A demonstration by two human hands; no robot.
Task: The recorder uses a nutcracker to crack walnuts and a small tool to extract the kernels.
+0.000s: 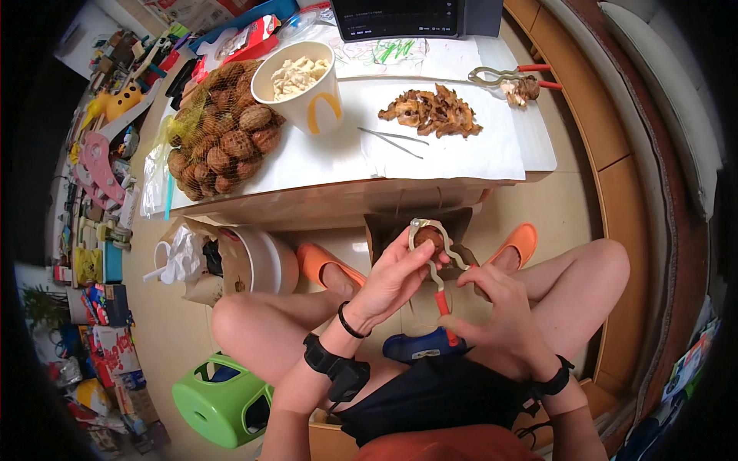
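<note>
My left hand (403,271) holds a walnut (429,238) inside the jaws of a metal nutcracker (440,283) with red handles. Around the red handles, my right hand (499,299) is curled, with thumb and fingers apart; how firmly it grips is unclear. On the white-covered table lie a net bag of walnuts (228,144), a paper cup (314,109) filled with pale nut kernels (298,76), and metal tweezers (394,140). A pile of brown shell or membrane pieces (435,112) is right of the cup. A second red-handled nutcracker (499,75) rests beside a broken walnut (522,90).
Below the table stand an open dark box (377,230) between my feet and a white bin (268,259) beside a paper bag with crumpled paper. A green plastic stool (213,403) is at lower left. A tablet (398,20) stands at the table's back.
</note>
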